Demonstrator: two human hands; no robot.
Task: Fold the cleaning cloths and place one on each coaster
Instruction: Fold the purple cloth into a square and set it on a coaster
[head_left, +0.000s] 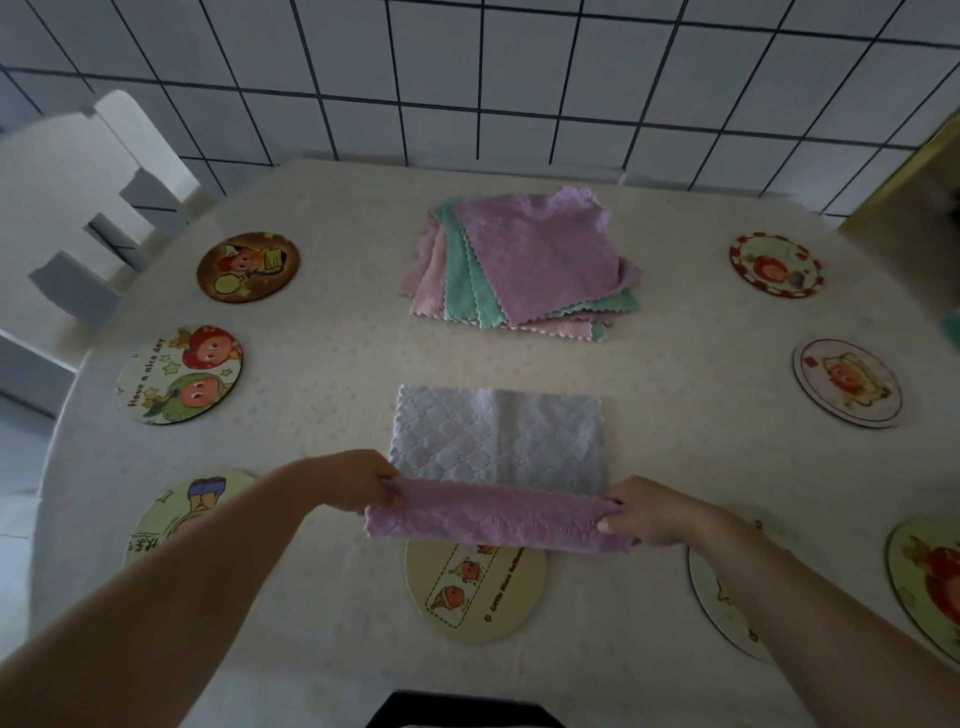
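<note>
The cloth (497, 483) lies on the table (322, 364) in front of the person, between the stack of cloths (519, 260) farther off and the cream coaster (475, 592) at the near edge. Its near edge is lifted and rolled over, showing a purple face, while the far part lies flat and looks pale blue-grey. It appears to be mid-fold: the near edge being carried over toward the far edge.

To do this well, both corners should travel at the same pace and stay taut, so the fold line runs straight across. The lifted edge should land square on the far edge, corner to corner, before it is pressed flat — a skewed half here would make the later folds lopsided and the bundle too untidy for a round coaster.

The left hand (363, 480) is closed on the left end of the lifted edge, fingers curled around it, forearm reaching in from the near left. The right hand (644, 514) pinches the right end, its thumb along the front of the cloth, forearm coming from the near right. Both hands sit level with each other, just above the table.

The coasters visible around the table — three on the left, four on the right, one near — are all bare.
</note>
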